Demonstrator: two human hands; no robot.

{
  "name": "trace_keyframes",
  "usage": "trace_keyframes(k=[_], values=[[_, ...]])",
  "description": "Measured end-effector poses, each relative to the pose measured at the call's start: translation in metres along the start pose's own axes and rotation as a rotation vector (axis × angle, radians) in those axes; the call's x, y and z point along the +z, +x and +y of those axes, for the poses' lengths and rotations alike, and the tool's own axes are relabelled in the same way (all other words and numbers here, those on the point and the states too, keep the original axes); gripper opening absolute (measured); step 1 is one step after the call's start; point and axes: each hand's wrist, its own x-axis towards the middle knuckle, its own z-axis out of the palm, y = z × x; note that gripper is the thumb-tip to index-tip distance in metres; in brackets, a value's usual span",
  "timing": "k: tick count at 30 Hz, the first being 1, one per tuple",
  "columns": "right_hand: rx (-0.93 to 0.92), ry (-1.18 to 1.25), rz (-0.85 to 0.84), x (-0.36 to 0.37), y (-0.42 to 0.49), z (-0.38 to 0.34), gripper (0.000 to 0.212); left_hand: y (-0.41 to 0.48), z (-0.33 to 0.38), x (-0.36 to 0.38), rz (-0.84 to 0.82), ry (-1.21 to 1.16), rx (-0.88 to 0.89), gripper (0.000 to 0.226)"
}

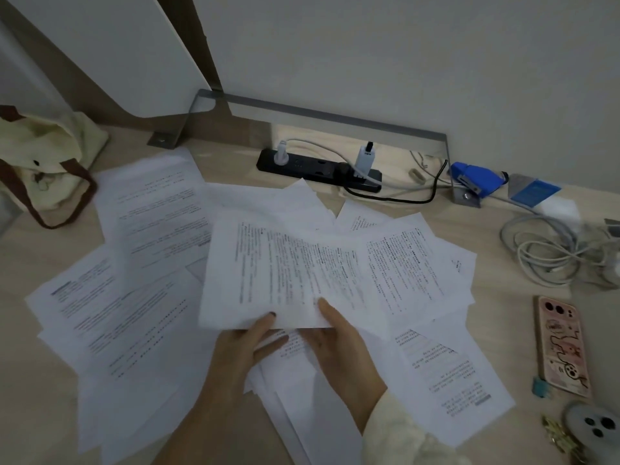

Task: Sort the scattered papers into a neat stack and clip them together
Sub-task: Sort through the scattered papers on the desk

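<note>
Several printed white papers [134, 297] lie scattered and overlapping across the light wooden desk [503, 317]. A few sheets [278, 263] are lifted off the pile at the centre, held by their near edge. My left hand [248, 350] pinches that edge from below, thumb on top. My right hand [342, 350] grips the same edge just to the right, its thumb lying on the printed side. A small blue clip [537, 385] lies at the right, beside a phone. More loose papers [446, 374] spread out under and to the right of my hands.
A cream tote bag [43, 162] sits at the far left. A black power strip [318, 169] with plugs lies by the wall. A blue stapler [476, 179], coiled white cables [550, 253], a pink-cased phone [563, 347] and a second phone [597, 427] occupy the right side.
</note>
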Motion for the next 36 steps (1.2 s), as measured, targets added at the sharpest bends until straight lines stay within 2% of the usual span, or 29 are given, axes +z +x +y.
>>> trace_keyframes(k=[3, 5, 8, 10, 13, 16, 18, 23, 24, 26, 27, 31, 34, 36], values=[[-0.062, -0.013, 0.153, -0.022, 0.013, -0.027, 0.011, 0.001, 0.001, -0.012, 0.051, 0.055, -0.034, 0.032], [-0.069, -0.096, 0.126, -0.045, 0.018, -0.049, 0.005, 0.006, 0.008, -0.026, 0.115, 0.077, -0.020, 0.029], [-0.018, -0.307, -0.009, -0.065, 0.020, -0.082, 0.031, 0.017, 0.016, -0.042, 0.174, 0.127, 0.011, 0.035], [0.035, -0.513, -0.037, -0.068, 0.027, -0.101, 0.033, 0.025, 0.019, -0.045, 0.186, 0.204, 0.024, 0.041], [0.119, -0.875, 0.071, -0.056, 0.048, -0.116, 0.029, 0.041, 0.018, -0.036, 0.166, 0.300, -0.014, 0.045], [-0.034, -1.229, 0.302, -0.041, 0.077, -0.107, 0.018, 0.058, 0.013, -0.024, 0.200, 0.360, -0.115, 0.060], [-0.118, -1.349, 0.446, -0.039, 0.092, -0.096, 0.027, 0.064, 0.009, -0.019, 0.232, 0.369, -0.168, 0.063], [-0.100, -1.273, 0.548, -0.029, 0.100, -0.073, 0.033, 0.071, 0.007, -0.011, 0.222, 0.293, -0.246, 0.068], [-0.086, -1.240, 0.558, -0.027, 0.100, -0.070, 0.038, 0.072, 0.010, -0.008, 0.221, 0.292, -0.258, 0.061], [-0.053, -1.156, 0.569, -0.024, 0.101, -0.067, 0.044, 0.072, 0.013, -0.008, 0.181, 0.349, -0.226, 0.023], [-0.044, -1.110, 0.568, -0.023, 0.100, -0.067, 0.045, 0.072, 0.013, -0.008, 0.156, 0.380, -0.203, 0.014], [-0.062, -0.858, 0.456, -0.019, 0.083, -0.074, 0.033, 0.064, 0.013, -0.008, 0.070, 0.331, -0.165, 0.027], [-0.006, -0.809, 0.341, -0.029, 0.061, -0.080, 0.026, 0.058, 0.008, -0.006, -0.014, 0.356, -0.143, 0.033], [-0.047, -0.748, 0.381, -0.048, 0.046, -0.085, 0.028, 0.056, 0.007, -0.005, -0.014, 0.385, -0.140, 0.036]])
